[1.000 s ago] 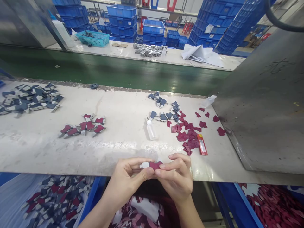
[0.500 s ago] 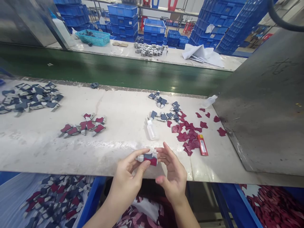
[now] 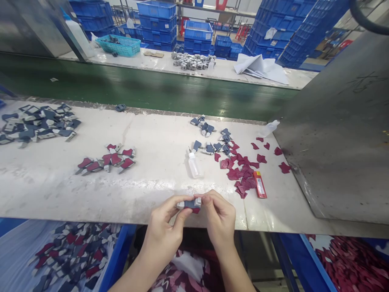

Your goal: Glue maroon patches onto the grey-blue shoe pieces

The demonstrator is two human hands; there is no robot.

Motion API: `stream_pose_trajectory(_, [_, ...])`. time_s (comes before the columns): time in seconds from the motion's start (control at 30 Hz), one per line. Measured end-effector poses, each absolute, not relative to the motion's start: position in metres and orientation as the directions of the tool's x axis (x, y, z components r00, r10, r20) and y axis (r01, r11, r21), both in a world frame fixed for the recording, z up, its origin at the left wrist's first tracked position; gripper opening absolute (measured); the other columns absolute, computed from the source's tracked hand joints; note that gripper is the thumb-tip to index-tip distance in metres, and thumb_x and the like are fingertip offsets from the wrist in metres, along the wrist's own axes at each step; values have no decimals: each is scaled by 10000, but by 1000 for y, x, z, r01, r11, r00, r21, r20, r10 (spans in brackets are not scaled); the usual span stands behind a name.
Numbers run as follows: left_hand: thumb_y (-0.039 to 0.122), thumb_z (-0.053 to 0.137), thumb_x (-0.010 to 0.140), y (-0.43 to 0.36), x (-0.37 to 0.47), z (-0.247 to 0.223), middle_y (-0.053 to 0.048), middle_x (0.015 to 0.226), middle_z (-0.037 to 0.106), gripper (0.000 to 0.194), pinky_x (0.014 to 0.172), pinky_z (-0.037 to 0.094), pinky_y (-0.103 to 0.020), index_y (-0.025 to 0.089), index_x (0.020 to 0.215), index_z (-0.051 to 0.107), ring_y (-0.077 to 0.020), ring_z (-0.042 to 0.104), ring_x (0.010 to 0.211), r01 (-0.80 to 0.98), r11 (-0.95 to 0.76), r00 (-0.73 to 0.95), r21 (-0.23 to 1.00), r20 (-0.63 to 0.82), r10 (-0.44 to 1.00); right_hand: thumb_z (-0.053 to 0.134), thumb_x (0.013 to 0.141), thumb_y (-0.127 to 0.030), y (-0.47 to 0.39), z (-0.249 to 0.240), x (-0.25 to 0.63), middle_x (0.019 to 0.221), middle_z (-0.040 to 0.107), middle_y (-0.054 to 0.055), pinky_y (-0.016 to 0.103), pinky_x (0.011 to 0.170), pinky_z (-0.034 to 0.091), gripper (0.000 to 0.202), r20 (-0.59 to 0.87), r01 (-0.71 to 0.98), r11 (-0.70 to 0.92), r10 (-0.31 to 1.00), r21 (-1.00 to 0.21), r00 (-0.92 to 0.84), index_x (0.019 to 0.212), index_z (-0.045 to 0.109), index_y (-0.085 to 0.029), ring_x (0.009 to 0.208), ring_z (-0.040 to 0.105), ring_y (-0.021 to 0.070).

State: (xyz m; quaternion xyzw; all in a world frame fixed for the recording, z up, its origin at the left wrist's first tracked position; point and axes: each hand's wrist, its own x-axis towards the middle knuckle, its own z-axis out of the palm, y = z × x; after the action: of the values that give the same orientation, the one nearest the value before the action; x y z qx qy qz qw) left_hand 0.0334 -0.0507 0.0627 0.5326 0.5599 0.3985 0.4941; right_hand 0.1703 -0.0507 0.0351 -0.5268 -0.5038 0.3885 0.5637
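Note:
Between both hands, just above the table's near edge, is a small grey-and-blue plastic part (image 3: 189,204) with a dark red piece on its lower side. My left hand (image 3: 166,227) pinches its left end between thumb and fingers. My right hand (image 3: 220,221) is closed at the other end, thumb and fingertips pressed on it. Ahead stands a clear squeeze bottle (image 3: 194,165) with a thin needle tip. Loose dark red pieces (image 3: 243,174) lie to the right of it, and blue-grey parts (image 3: 209,148) behind it.
On the left lie parts with red faces (image 3: 115,159) and a pile of blue-grey parts (image 3: 39,123). A red lighter-like item (image 3: 259,185) and a second bottle (image 3: 269,129) are on the right. Bins (image 3: 120,247) flank me below the table. A metal panel (image 3: 340,134) rises at right.
My right hand has closed from spread fingers onto the right end of the part. The part has turned, so less of its red side shows.

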Motion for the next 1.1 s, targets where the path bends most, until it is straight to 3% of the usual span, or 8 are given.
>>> stream_pose_trajectory(0.17, [284,677,837,-48,28,66,-56,927,779,217,796,598,-259,189,1024,734,-207,748,830,147,219,31,965,-225,974,378,1014,-468,-49,31,189,1081,712,100,359,784,560,430,120,-39,123,991,-992,63,1208,673,-223,920,687,217])
stream_pose_trajectory(0.27, [333,701,826,-46,25,69,-44,811,780,281,719,604,-250,188,1065,734,-207,749,759,95,274,69,957,-281,957,521,963,-399,-50,36,199,1207,647,102,427,891,529,368,257,155,246,964,-957,62,1291,594,-249,1063,633,249])
stream_pose_trajectory(0.33, [348,716,814,-46,24,72,-45,783,778,290,680,607,-253,184,1052,741,-210,748,722,42,297,96,954,-300,949,681,858,-371,-51,41,204,1237,598,108,487,972,474,452,404,344,382,915,-858,-8,1282,584,-247,1152,562,286])
stream_pose_trajectory(0.47, [330,744,790,-45,23,78,-46,795,779,246,661,607,-254,187,989,763,-213,748,701,-14,306,93,952,-303,948,783,766,-427,-51,48,205,1229,551,110,555,1035,402,488,562,528,544,814,-652,-144,1189,618,-248,1218,469,322])
stream_pose_trajectory(0.63, [329,743,795,-46,22,80,-60,869,788,218,643,602,-237,185,956,774,-210,743,723,1,313,167,950,-309,936,758,793,-455,-46,52,201,1220,548,99,542,1032,406,330,604,591,599,766,-541,-223,1066,691,-281,1249,429,321])
stream_pose_trajectory(0.73, [324,740,802,-47,22,77,-44,788,776,226,602,585,-211,181,973,773,-181,722,661,0,316,180,949,-311,933,781,772,-446,-44,51,198,1066,627,89,491,970,460,295,668,629,610,721,-483,-186,997,715,-266,1172,488,305])
stream_pose_trajectory(0.9, [294,748,780,-45,25,77,-30,745,766,167,566,572,-199,185,905,772,-173,710,634,-20,291,130,957,-286,949,854,709,-336,-41,43,192,848,723,49,412,830,529,292,775,621,628,630,-469,-52,907,671,-225,990,621,269])
stream_pose_trajectory(1.1, [257,726,787,-46,23,88,-26,794,779,141,581,590,-214,207,908,777,-186,724,647,59,206,109,977,-211,971,831,685,-501,-38,42,195,876,718,80,457,826,551,581,765,624,591,644,-511,16,1113,600,-183,966,641,287])
